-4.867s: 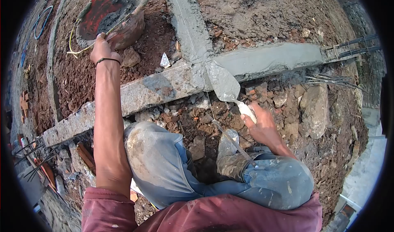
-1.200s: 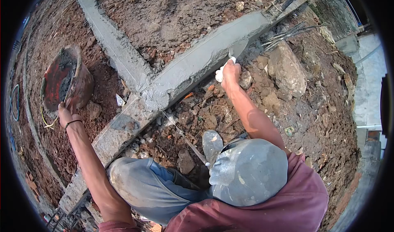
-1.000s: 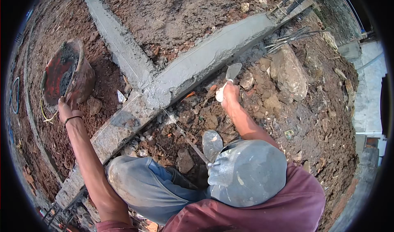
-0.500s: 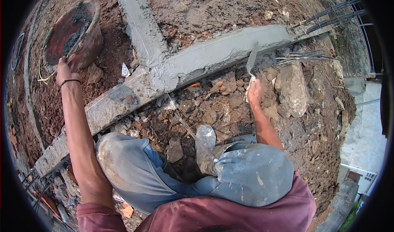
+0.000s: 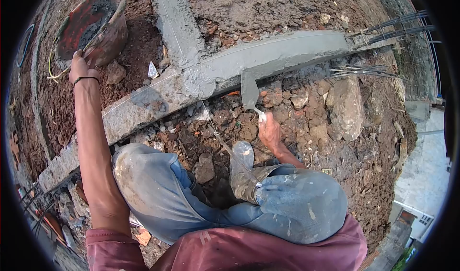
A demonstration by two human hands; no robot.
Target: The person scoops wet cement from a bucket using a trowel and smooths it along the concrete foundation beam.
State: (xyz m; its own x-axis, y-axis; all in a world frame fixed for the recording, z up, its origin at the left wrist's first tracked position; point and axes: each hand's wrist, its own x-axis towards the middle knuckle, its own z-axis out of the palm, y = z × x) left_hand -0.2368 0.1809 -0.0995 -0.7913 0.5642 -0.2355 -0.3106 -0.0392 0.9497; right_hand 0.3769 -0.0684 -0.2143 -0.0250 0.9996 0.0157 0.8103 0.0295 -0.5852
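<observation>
My left hand [image 5: 82,69] grips the rim of a worn reddish bucket [image 5: 108,41], which is tilted and has grey wet mortar [image 5: 92,31] inside. In my right hand [image 5: 271,131] is a trowel [image 5: 249,90], its fingers wrapped round the handle. The trowel's blade touches the near side of the concrete beam [image 5: 287,53], where grey mortar has been spread smooth. Left of the junction, the beam's top [image 5: 132,109] is rougher and paler. A thin string runs along the beam.
A second beam [image 5: 177,22] joins from the back. Steel rebar [image 5: 397,27] sticks out at the right end, with thin rods [image 5: 366,71] below it. A large rock [image 5: 346,108] and broken rubble lie on the near side. My boot [image 5: 242,157] stands on the soil.
My right hand has moved left and slightly nearer, bringing the trowel from the beam's right part to its near edge close to the junction. My left hand stays on the bucket.
</observation>
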